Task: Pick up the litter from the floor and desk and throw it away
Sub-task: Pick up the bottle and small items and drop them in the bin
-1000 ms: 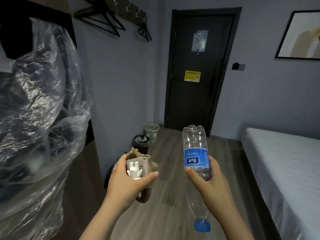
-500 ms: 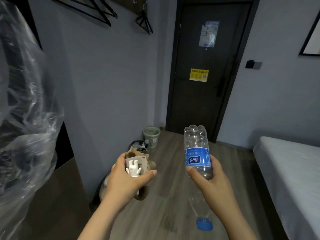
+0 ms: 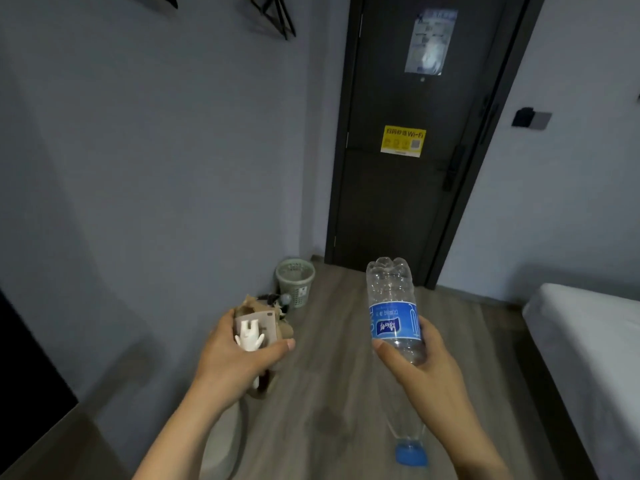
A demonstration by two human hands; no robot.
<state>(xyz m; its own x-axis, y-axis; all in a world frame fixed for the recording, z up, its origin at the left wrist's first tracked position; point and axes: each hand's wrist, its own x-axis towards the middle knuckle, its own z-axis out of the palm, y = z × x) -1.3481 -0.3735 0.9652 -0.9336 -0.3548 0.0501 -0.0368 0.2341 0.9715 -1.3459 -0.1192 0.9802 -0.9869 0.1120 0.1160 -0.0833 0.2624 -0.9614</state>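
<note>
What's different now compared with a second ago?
The person has walked toward the door and bin; both look nearer, and the clear plastic on the left is out of view. Nothing taken or dropped: the left hand still holds paper scraps, the right hand the upturned bottle.

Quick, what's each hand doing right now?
Left hand: grips brown paper litter and a white plastic piece.
Right hand: grips upside-down plastic bottle.
</note>
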